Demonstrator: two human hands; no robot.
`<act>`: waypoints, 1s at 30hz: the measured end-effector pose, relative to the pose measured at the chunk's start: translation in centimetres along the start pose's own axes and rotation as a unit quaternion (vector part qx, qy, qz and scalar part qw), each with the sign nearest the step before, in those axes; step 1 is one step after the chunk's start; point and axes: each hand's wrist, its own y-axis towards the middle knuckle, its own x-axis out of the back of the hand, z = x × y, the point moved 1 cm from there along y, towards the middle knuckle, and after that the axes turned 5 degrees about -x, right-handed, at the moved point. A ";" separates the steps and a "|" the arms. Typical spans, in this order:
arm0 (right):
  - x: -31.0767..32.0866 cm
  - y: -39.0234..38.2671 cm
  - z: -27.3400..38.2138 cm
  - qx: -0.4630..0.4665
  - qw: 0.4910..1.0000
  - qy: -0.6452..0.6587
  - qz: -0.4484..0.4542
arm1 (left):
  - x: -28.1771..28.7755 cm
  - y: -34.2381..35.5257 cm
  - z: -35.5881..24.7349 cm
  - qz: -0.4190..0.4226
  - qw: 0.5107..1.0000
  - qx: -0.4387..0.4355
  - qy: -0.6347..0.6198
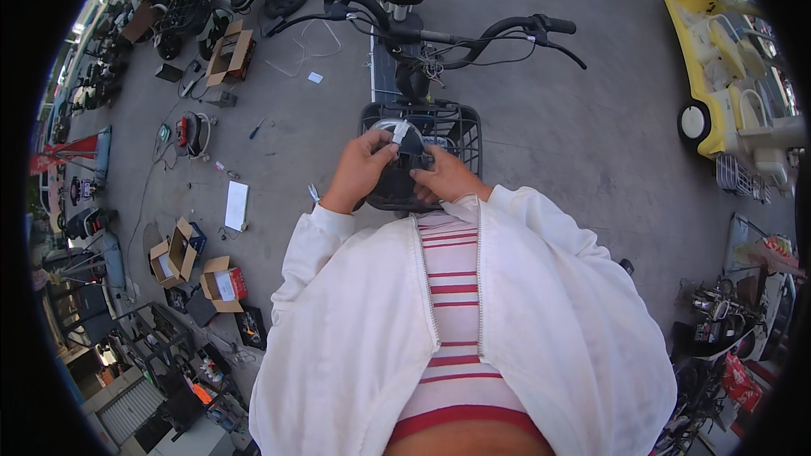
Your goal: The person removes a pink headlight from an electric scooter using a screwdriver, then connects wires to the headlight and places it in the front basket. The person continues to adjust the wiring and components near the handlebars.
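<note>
I stand in front of a black electric bike (405,34), its handlebars and seat pointing away from me. Both my hands are over its black wire front basket (460,131). My left hand (361,171) grips a round, silver-rimmed black part (399,139) with a white tag on it. My right hand (446,179) holds the same part from the right side, fingers curled on it. The lower half of the part is hidden behind my hands. My white jacket sleeves and red-striped shirt fill the lower middle of the view.
Grey concrete ground all round. Open cardboard boxes (221,283), a white sheet (236,205), tools and cables lie at the left. A yellow ride-on vehicle (718,59) stands at the right. More bikes and parts are parked at the lower right (718,321) and far left.
</note>
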 end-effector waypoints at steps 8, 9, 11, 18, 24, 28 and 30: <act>3.8 3.6 -3.1 0.084 0.978 -0.124 -0.144 | -0.3 1.2 2.9 0.005 0.997 0.054 -0.046; 4.1 3.4 -2.2 0.114 0.970 -0.123 -0.178 | -0.3 1.2 2.9 0.011 0.997 0.058 -0.044; 4.8 3.2 -0.4 0.172 0.958 -0.100 -0.208 | -0.1 1.3 3.6 0.033 0.998 0.027 -0.046; 4.8 3.8 3.7 0.352 0.917 -0.170 -0.078 | -0.9 1.5 2.6 0.071 0.995 -0.008 -0.073; 5.2 4.5 3.8 0.213 0.976 0.003 -0.035 | -0.7 2.1 2.7 0.043 0.998 0.036 -0.020; 6.2 5.9 1.7 0.160 0.967 0.190 -0.057 | -0.2 1.9 3.1 -0.031 0.998 -0.001 -0.045; 6.3 5.8 1.3 0.150 0.964 0.216 -0.047 | -0.1 2.1 3.1 -0.056 0.994 -0.039 -0.088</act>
